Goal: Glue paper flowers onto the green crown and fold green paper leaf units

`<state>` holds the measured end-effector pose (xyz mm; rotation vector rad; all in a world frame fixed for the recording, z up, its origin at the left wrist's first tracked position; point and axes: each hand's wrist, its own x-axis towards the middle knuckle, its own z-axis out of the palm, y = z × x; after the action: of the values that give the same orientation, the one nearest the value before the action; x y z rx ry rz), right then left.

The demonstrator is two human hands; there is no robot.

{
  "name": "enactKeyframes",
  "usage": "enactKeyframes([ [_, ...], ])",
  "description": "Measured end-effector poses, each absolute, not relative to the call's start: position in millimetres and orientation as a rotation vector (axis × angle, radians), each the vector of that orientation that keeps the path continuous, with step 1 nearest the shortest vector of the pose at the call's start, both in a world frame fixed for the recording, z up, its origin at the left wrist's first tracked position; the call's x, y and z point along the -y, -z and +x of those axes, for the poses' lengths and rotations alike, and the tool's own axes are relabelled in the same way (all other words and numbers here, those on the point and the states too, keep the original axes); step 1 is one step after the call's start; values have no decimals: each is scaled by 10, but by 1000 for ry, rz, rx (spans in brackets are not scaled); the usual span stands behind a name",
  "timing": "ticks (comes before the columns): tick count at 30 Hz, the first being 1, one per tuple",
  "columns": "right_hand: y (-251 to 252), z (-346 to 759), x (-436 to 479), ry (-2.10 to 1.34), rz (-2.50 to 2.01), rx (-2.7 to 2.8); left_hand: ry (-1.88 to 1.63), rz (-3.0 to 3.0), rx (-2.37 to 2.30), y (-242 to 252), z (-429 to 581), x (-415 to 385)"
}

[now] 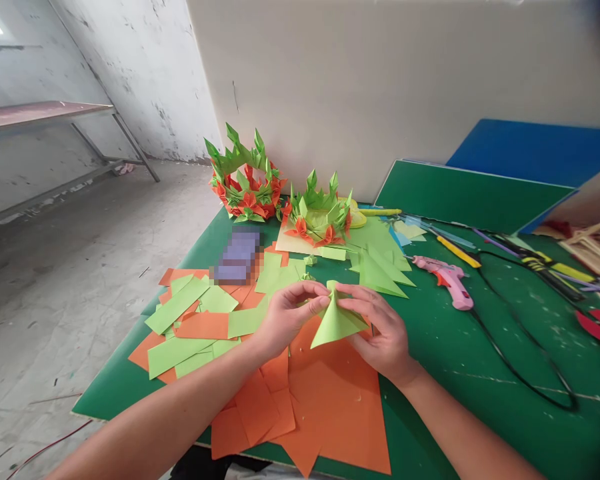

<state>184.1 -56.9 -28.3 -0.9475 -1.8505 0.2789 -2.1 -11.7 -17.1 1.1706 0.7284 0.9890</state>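
Between my two hands is a piece of light green paper [337,325], bent into a cone-like shape with its narrow end up. My left hand [293,310] pinches it near the top from the left. From the right, the fingers of my right hand [380,327] hold the same paper, the thumb partly hidden below its edge. Large orange sheets [340,400] lie on the table under the hands. To the left spread loose green paper pieces [180,307] and orange pieces [203,325]. Small folded green bits [309,261] sit just beyond my fingers.
Two folded-paper crowns in green and orange, a taller one [247,183] and a lower one [320,213], stand at the back. A pink glue gun [445,279] with a black cord lies right, near a yellow cutter [455,250]. A blurred phone-like object [236,255] lies left on the green table [430,400].
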Motion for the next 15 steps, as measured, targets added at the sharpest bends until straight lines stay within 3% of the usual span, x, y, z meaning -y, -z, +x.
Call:
enactKeyframes([
  [10, 269, 1797, 550, -804, -1150, 1348, -1262, 1547, -787, 212, -25, 113],
  [15, 299, 1811, 545, -830, -1187, 1270, -1295, 1668, -802, 232, -22, 97],
])
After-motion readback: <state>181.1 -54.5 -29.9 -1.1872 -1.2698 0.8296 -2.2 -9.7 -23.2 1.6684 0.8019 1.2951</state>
